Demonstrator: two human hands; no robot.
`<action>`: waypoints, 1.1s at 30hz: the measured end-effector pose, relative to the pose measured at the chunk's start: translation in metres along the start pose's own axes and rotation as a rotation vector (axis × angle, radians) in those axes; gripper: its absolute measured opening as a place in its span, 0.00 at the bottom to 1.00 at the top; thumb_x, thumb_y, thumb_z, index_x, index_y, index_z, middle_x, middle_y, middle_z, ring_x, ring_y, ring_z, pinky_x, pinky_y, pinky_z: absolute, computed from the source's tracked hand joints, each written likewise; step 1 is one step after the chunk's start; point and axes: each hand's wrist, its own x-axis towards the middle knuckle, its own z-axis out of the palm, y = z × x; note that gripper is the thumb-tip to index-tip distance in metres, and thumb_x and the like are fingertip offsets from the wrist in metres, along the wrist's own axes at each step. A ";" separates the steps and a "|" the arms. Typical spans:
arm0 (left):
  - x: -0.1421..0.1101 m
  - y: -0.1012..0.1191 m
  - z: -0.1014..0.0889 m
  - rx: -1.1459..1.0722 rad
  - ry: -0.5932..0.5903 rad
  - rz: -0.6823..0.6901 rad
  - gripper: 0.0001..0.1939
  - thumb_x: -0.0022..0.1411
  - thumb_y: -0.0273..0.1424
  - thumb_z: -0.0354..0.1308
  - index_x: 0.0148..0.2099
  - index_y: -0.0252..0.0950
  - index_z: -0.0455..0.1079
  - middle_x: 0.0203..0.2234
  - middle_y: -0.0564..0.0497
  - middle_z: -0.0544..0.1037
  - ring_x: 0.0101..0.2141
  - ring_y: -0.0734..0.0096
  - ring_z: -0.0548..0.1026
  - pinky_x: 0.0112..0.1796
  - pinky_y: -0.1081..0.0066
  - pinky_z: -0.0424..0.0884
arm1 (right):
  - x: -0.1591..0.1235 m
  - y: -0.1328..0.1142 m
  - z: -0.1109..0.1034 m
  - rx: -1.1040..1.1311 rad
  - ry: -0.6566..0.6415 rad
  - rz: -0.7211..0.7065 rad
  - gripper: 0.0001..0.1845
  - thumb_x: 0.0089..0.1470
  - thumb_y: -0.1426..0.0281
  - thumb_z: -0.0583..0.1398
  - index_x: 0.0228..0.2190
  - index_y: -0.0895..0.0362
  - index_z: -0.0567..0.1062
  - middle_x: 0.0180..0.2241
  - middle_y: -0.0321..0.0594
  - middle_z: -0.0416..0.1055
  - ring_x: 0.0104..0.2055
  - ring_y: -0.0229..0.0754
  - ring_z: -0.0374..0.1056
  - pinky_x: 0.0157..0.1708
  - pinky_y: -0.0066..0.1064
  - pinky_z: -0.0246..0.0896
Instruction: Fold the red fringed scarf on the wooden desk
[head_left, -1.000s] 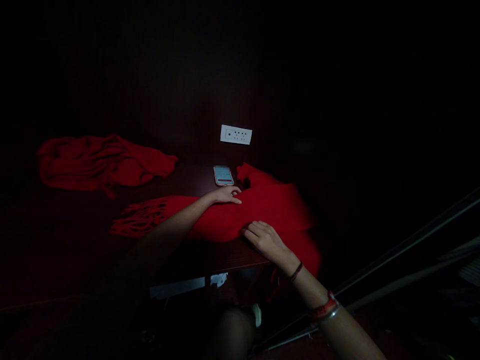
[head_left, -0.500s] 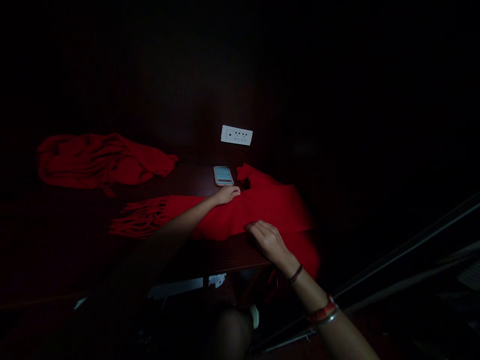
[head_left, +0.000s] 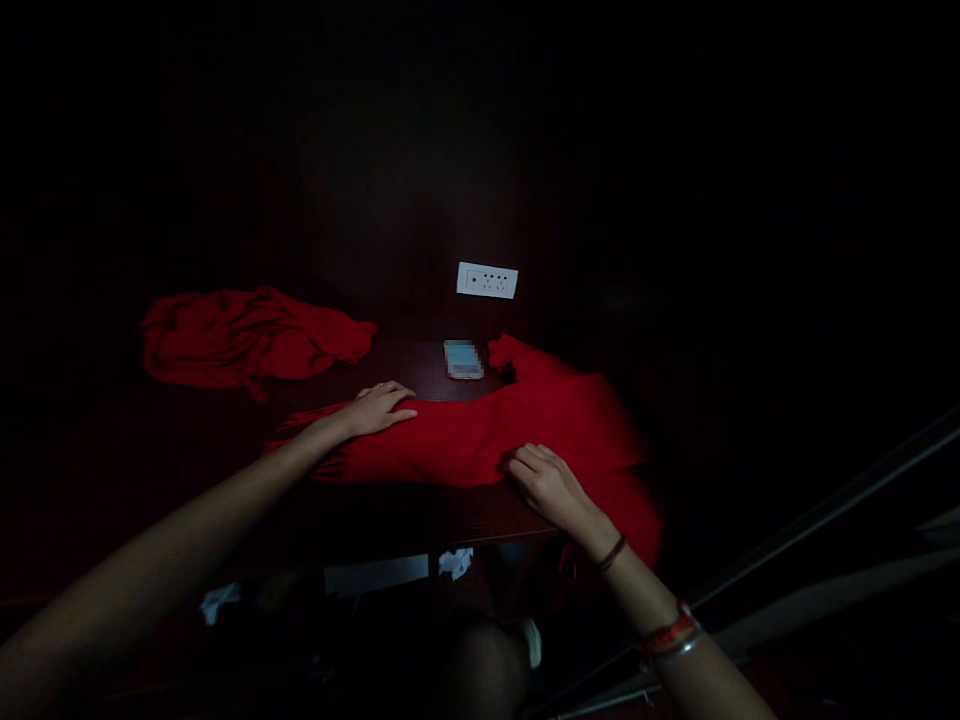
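A red fringed scarf (head_left: 450, 440) lies stretched across the dark table (head_left: 450, 510), its right part bunched and hanging over the edge. My left hand (head_left: 381, 408) rests flat on the scarf's far edge near the fringe, fingers apart and stretched out. Curled around the scarf's near edge, the fingers of my right hand (head_left: 546, 482) are closed on the fabric; their tips are partly hidden. Bracelets circle my right wrist and forearm.
A second red cloth (head_left: 255, 340) sits crumpled at the back left. Behind the scarf lies a phone (head_left: 463, 360) with a lit screen. On the wall is a white socket panel (head_left: 487, 281). White paper (head_left: 454, 564) shows below the table edge. Surroundings are very dark.
My left hand has slid left along the scarf from its middle to near the fringe, its fingers now spread. My right hand stays at the near edge. The view has shifted slightly left.
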 end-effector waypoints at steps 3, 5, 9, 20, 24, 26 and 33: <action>-0.009 -0.017 -0.007 0.008 -0.012 -0.087 0.21 0.54 0.43 0.45 0.45 0.37 0.64 0.42 0.46 0.67 0.43 0.64 0.64 0.42 0.67 0.61 | 0.000 0.000 0.001 0.015 0.000 -0.015 0.09 0.53 0.75 0.49 0.33 0.58 0.68 0.30 0.40 0.65 0.33 0.38 0.57 0.36 0.30 0.51; -0.008 -0.023 -0.009 -0.031 -0.001 -0.085 0.19 0.54 0.40 0.46 0.44 0.36 0.65 0.38 0.48 0.70 0.39 0.68 0.67 0.39 0.72 0.62 | -0.001 0.000 0.001 0.010 0.002 -0.027 0.10 0.53 0.74 0.49 0.36 0.58 0.67 0.30 0.41 0.65 0.33 0.38 0.58 0.36 0.30 0.51; -0.006 -0.026 -0.014 -0.051 0.013 -0.025 0.14 0.54 0.36 0.46 0.39 0.36 0.67 0.34 0.50 0.73 0.35 0.70 0.69 0.37 0.74 0.62 | 0.005 -0.004 0.000 -0.033 -0.006 -0.100 0.11 0.54 0.72 0.49 0.39 0.57 0.66 0.33 0.41 0.65 0.36 0.39 0.58 0.38 0.32 0.50; -0.009 -0.051 -0.013 -0.120 0.071 -0.020 0.16 0.52 0.39 0.47 0.33 0.33 0.69 0.26 0.50 0.73 0.28 0.72 0.69 0.29 0.77 0.61 | 0.061 -0.034 0.000 -0.127 -0.097 -0.363 0.09 0.54 0.75 0.48 0.36 0.59 0.67 0.31 0.40 0.65 0.33 0.38 0.59 0.32 0.30 0.51; -0.010 -0.048 -0.016 -0.125 0.053 -0.052 0.14 0.52 0.37 0.47 0.32 0.33 0.68 0.24 0.52 0.72 0.26 0.74 0.68 0.27 0.78 0.60 | 0.075 -0.047 0.001 -0.075 -0.081 -0.350 0.10 0.55 0.75 0.47 0.38 0.59 0.65 0.30 0.41 0.65 0.33 0.37 0.60 0.31 0.29 0.52; -0.010 -0.047 -0.017 -0.118 0.051 -0.056 0.13 0.52 0.35 0.47 0.32 0.33 0.68 0.24 0.52 0.72 0.27 0.74 0.69 0.28 0.78 0.60 | 0.079 -0.051 0.001 -0.030 -0.066 -0.332 0.12 0.55 0.75 0.47 0.41 0.59 0.63 0.31 0.41 0.66 0.34 0.38 0.61 0.32 0.29 0.53; -0.007 -0.052 -0.012 -0.108 0.103 -0.060 0.13 0.55 0.32 0.42 0.31 0.35 0.68 0.28 0.50 0.73 0.32 0.71 0.70 0.33 0.76 0.61 | 0.078 -0.040 0.007 0.326 -0.057 -0.080 0.13 0.55 0.72 0.47 0.44 0.58 0.58 0.33 0.42 0.69 0.34 0.37 0.64 0.30 0.25 0.54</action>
